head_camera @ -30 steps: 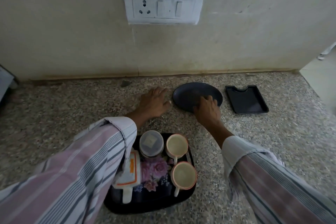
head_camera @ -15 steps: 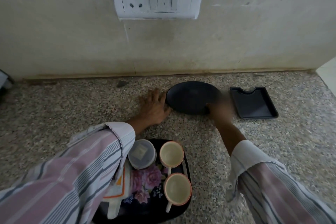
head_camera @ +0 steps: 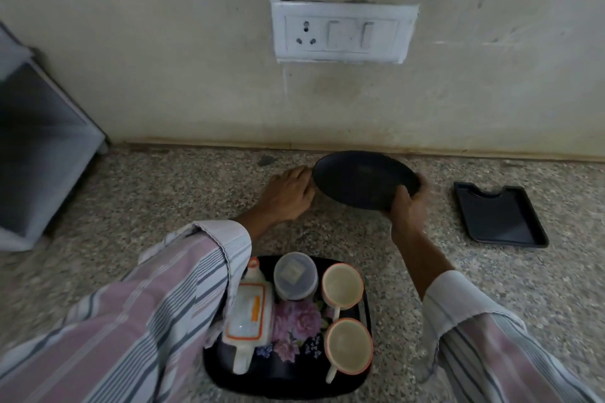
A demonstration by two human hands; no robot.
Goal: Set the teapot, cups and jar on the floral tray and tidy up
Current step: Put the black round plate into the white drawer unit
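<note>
Speckled stone bench [head_camera: 137, 193] runs along a cream wall with one switch plate [head_camera: 342, 32]. Taking the floral tray [head_camera: 364, 311] as the landmark: one teapot [head_camera: 249, 311], one lidded jar [head_camera: 295, 275] and two cups [head_camera: 342, 285] [head_camera: 349, 346] already stand on it. Beyond the tray, toward the wall, one round black plate [head_camera: 360, 181] is tilted, its right edge lifted. The right hand [head_camera: 404, 206] grips that near-right rim, thumb on top, fingers curled beneath. The left hand [head_camera: 288, 198] rests on the bench with fingers loosely spread, touching the plate's left edge. So the plate lies between both hands, with the right doing the lifting. Beyond and to the right of the tray lies one small black rectangular tray [head_camera: 499, 219], well apart. Setting looks done; tidying remains.
</note>
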